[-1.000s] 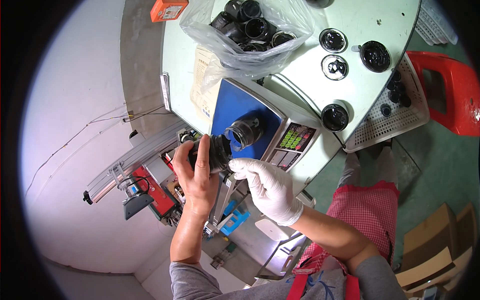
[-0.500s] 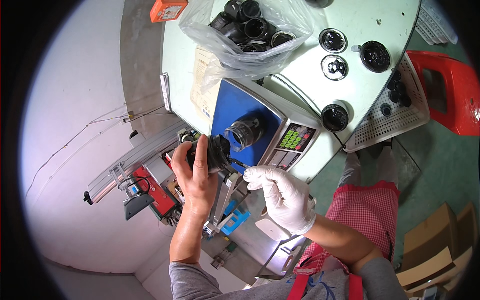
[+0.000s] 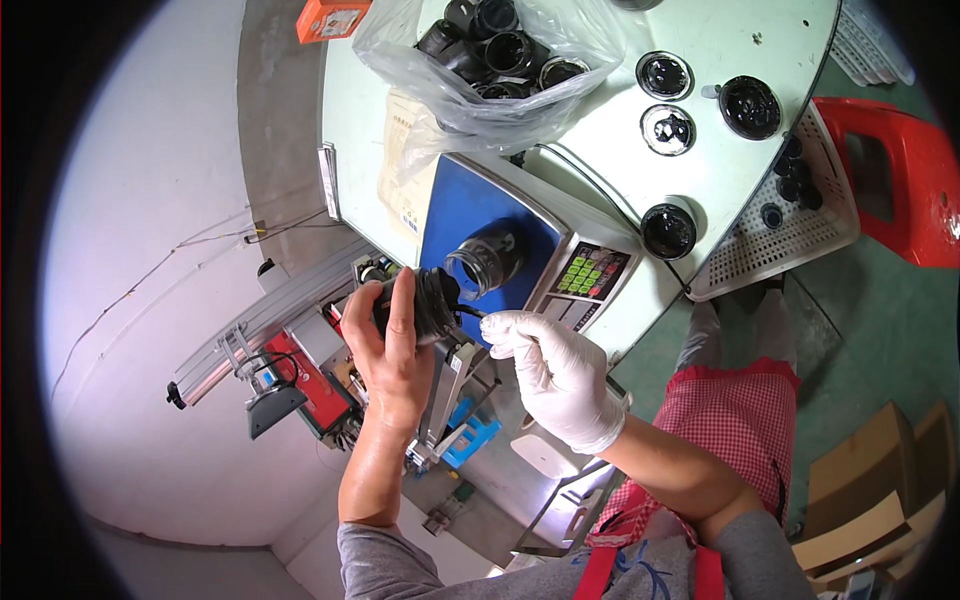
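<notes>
Off to my left I see a red device down by the floor, and an orange box sits at the table's far corner. My bare left hand has its fingers wrapped round a black ribbed rubber boot, holding it just off the near edge of the scale, probably to keep it steady for the other hand. A tan printed paper lies flat under a clear bag of black parts. On the scale's blue platform a black cylindrical part lies on its side. My white-gloved right hand pinches its fingers shut on a thin dark wire at the boot's mouth. Further right, green keys, round black caps, a white perforated tray and a red stool.
</notes>
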Available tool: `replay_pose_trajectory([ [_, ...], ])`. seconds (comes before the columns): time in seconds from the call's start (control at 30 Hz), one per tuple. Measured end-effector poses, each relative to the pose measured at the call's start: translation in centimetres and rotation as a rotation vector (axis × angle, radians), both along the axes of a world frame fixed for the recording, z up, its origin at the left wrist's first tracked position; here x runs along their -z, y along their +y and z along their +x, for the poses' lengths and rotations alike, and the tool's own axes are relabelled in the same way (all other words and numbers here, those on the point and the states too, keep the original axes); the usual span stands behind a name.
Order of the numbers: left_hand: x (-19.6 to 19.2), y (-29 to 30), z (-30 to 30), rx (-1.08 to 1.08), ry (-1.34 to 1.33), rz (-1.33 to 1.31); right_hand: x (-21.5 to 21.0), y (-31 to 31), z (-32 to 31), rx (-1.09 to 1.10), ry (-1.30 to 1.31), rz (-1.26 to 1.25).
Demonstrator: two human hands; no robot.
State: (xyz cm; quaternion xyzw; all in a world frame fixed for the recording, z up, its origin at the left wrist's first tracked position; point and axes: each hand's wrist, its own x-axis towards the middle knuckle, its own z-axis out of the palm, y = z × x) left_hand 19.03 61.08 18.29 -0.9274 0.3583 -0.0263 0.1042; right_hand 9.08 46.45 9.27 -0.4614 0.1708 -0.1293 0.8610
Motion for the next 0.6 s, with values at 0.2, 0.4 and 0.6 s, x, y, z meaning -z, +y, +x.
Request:
replay_pose_trajectory([
  [0.2, 0.2, -0.1, 0.1, 0.010, -0.009, 0.010, -0.1, -0.7, -1.1, 0.004, -0.045, -0.078],
  [0.4, 0.2, 0.4, 0.1, -0.002, -0.008, -0.022, -0.8, -0.7, -1.5, -0.001, -0.047, -0.019],
  [0.6, 0.3, 0.3, 0.1, 0.024, -0.025, -0.023, -0.7, 0.0, -0.6, -0.052, 0.001, 0.181],
])
